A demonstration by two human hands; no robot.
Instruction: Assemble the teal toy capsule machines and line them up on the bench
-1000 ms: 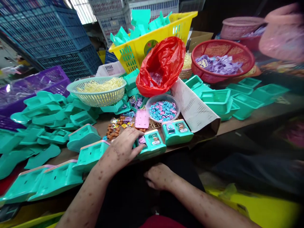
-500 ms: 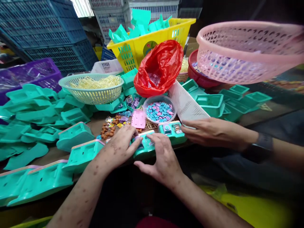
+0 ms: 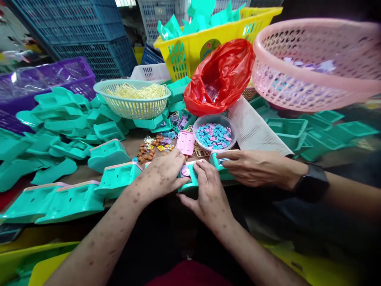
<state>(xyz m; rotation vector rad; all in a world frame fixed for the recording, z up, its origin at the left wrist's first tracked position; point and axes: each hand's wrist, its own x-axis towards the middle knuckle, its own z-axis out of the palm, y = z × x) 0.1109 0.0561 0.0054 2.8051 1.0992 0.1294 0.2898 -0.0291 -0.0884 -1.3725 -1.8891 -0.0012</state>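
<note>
Teal toy piece sits at the near edge of the table, and now both of the person's hands are closed on it. Half a second ago the right hand only hovered over it with fingers spread; one second ago that hand lay down in the lap. The left hand has stayed on the toy piece the whole time.

The left hand curls over the left end of the toy piece, with its thumb by a small pink part on top. The right hand grips the right end, fingers bent down over the top. The toy piece lies between the two hands, mostly hidden by them.

Another person's hand reaches in from the right and covers a second teal toy just beside the first. It has slid a little closer than before. A pink basket hangs above that arm. A clear bowl of small blue and pink bits stands just behind the hands.
</note>
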